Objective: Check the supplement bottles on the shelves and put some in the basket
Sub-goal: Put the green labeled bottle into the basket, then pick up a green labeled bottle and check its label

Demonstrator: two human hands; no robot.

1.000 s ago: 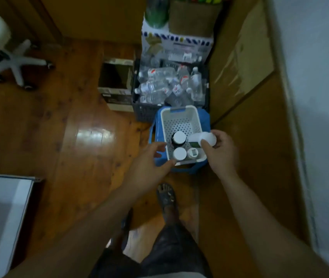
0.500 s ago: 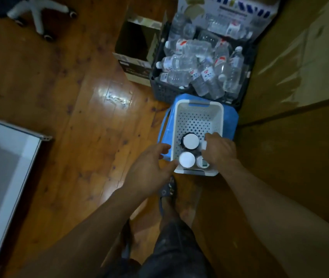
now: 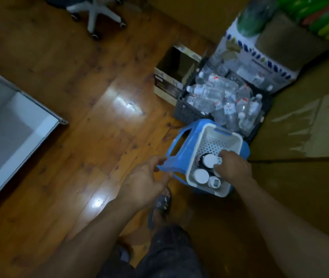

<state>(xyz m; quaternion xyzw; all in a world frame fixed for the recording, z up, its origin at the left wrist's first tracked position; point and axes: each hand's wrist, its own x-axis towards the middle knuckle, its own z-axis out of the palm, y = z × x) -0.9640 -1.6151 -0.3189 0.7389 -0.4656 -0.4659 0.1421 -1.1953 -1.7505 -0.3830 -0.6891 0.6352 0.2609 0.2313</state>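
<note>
White basket (image 3: 237,141): sits on blue stool (image 3: 187,145), on wooden floor (image 3: 79,137).
Supplement bottles (image 3: 201,176): three white caps showing, upright, near end of basket.
Right hand (image 3: 232,167): inside basket, fingers curled round a white bottle (image 3: 218,162), mostly hidden.
Left hand (image 3: 143,183): at stool's near-left corner, fingers bent; cannot tell whether it grips.
Grey crate (image 3: 183,113): behind stool, holds clear water bottles (image 3: 209,93).

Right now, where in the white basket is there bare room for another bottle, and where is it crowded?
Free: the far half of the white basket, bare perforated floor between its far wall and the white-capped bottles. Crowded: the near end, where three caps show packed together and the right hand lies over them.
</note>
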